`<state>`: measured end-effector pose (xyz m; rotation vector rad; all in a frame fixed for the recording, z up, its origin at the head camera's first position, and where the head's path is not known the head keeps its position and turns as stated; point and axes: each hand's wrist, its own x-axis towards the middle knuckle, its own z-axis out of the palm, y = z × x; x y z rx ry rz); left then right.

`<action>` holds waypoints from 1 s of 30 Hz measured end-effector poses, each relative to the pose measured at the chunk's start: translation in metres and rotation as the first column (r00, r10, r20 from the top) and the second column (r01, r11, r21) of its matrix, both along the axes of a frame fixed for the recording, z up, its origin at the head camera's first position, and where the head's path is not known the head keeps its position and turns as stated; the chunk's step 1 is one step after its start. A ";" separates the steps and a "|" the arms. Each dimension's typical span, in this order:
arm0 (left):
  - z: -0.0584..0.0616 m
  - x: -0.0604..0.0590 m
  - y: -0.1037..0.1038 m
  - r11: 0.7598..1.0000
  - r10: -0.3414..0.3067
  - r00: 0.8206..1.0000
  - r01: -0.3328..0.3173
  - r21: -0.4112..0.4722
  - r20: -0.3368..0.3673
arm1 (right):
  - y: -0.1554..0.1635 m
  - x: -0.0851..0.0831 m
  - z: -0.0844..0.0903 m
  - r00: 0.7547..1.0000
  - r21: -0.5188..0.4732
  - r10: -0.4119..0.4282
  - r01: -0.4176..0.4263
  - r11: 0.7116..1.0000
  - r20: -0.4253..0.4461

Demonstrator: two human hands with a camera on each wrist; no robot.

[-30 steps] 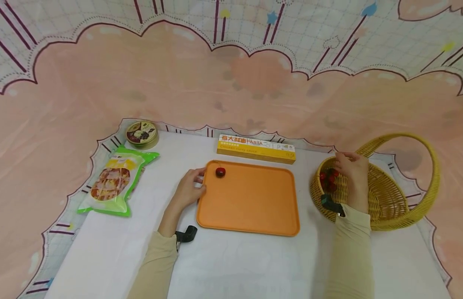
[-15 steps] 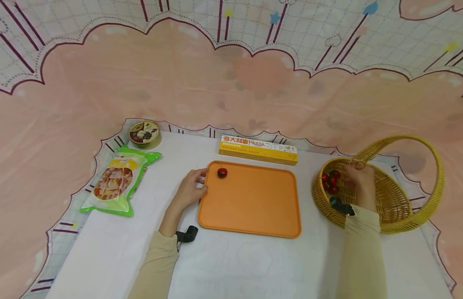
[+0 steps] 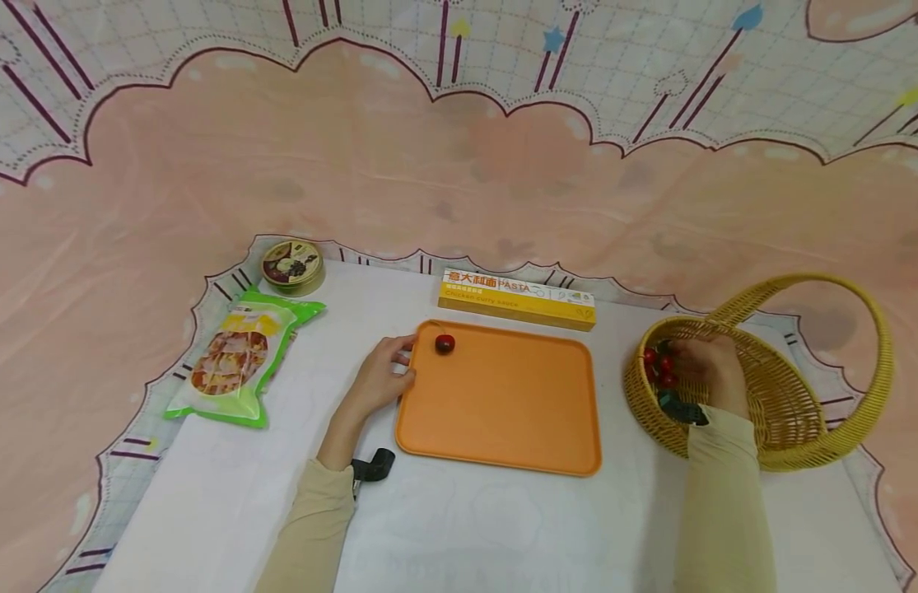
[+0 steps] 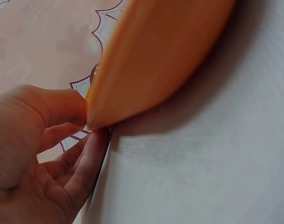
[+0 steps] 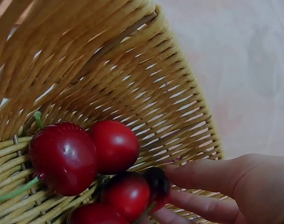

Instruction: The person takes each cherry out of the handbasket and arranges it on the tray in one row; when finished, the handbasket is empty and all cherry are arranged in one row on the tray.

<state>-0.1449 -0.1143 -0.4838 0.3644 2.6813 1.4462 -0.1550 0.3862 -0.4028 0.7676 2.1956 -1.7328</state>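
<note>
Now the right hand (image 3: 706,366) is lower inside the wicker basket (image 3: 799,412) than 1 s ago, when it was above the rim w/ fingers raised; its fingertips (image 5: 188,175) are at the pile of red cherries (image 5: 86,158) and touch a dark cherry (image 5: 155,184), but a closed pinch is not visible, so I cannot tell if it already holds 1. The left hand (image 3: 380,375) did not move: thumb and fingers pinch the left rim of the orange tray (image 3: 503,403), steadying it. 1 cherry on the tray (image 3: 445,343) lies at the far-left corner, same place. In my judgement, a 2nd cherry is being picked up.
</note>
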 end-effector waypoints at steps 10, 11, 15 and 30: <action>0.000 0.001 0.004 1.000 -0.007 1.000 0.008 -0.008 0.020 | 0.004 0.007 -0.004 0.995 -0.045 -0.041 0.037 0.998 -0.088; 0.000 0.000 0.004 1.000 -0.009 1.000 0.009 -0.009 0.016 | 0.004 0.008 -0.004 0.994 -0.057 -0.038 0.033 0.998 -0.101; 0.000 -0.001 0.004 1.000 -0.011 1.000 0.011 -0.010 0.011 | 0.003 0.009 -0.001 0.991 -0.069 -0.043 0.035 0.997 -0.123; -0.003 -0.002 0.000 1.000 -0.013 1.000 0.013 -0.006 0.009 | -0.011 0.020 0.014 0.989 0.194 -0.100 0.120 0.974 -0.109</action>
